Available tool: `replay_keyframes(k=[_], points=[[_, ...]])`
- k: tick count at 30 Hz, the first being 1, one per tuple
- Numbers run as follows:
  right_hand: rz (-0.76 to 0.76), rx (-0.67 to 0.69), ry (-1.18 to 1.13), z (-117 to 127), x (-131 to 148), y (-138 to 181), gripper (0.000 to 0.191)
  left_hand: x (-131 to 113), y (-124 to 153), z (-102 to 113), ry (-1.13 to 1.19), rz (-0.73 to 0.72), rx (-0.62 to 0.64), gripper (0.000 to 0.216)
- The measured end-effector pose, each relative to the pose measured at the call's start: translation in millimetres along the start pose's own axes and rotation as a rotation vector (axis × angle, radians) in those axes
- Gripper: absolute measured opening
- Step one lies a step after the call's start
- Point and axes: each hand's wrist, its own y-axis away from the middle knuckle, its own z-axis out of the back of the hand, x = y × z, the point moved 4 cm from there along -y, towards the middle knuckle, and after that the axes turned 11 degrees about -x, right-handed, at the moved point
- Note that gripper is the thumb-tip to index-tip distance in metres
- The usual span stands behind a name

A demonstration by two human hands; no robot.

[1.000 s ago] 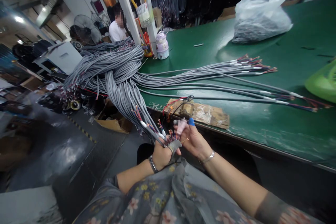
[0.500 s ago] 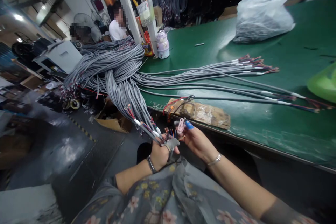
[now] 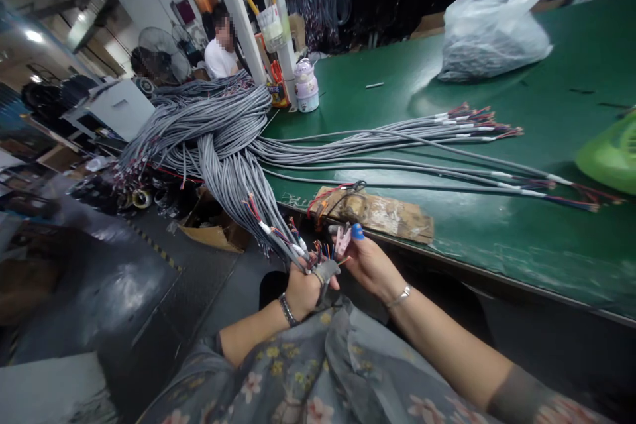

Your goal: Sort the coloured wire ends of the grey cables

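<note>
My left hand (image 3: 302, 293) is closed around the end of a grey cable, and its thumb wears a grey wrap (image 3: 326, 270). Thin coloured wires (image 3: 326, 250) fan out above that thumb. Just to the right, my right hand (image 3: 372, 268) pinches a small pink clip (image 3: 342, 240) between thumb and finger, close to the wires. A blue cover (image 3: 357, 232) sits on the right thumb. The hanging bundle of grey cables (image 3: 243, 189) runs down to my left hand, several ends showing white sleeves and bare coloured wires.
The green table (image 3: 477, 225) carries more grey cables (image 3: 368, 146), a worn wooden board (image 3: 392, 217) at its near edge, a plastic bag (image 3: 491, 33), a lilac bottle (image 3: 306, 86) and a green plastic item (image 3: 609, 152). A cardboard box (image 3: 211, 233) stands below. A person (image 3: 220, 46) sits beyond.
The pink clip has tilted slightly in my right hand, beside the wires. The left hand keeps its hold. The view has shifted slightly.
</note>
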Motion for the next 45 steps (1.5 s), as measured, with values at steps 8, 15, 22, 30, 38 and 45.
replay_keyframes(k=[8,15,22,30,38,45], points=[[-0.078,-0.009,-0.107,2.7,-5.8,-1.3,0.043,-5.2,2.5,1.0,-0.088,0.015,0.026,0.033],[-0.184,0.256,0.128,8.8,-4.8,17.9,0.051,-7.1,7.7,9.1,-0.15,-0.033,0.068,0.041],[-0.068,0.384,0.337,-1.5,1.1,36.3,0.038,-10.9,8.5,5.2,-0.228,-0.08,0.212,0.043],[-0.04,0.353,0.349,7.5,3.4,39.3,0.038,-3.3,6.1,5.9,-0.202,0.025,0.216,0.042],[0.004,0.216,0.258,5.8,-5.0,38.1,0.039,-7.7,5.0,5.6,-0.18,0.01,0.174,0.045],[-0.047,0.262,0.334,-3.1,-5.9,37.7,0.039,-5.8,7.7,9.5,-0.217,0.009,0.222,0.041]])
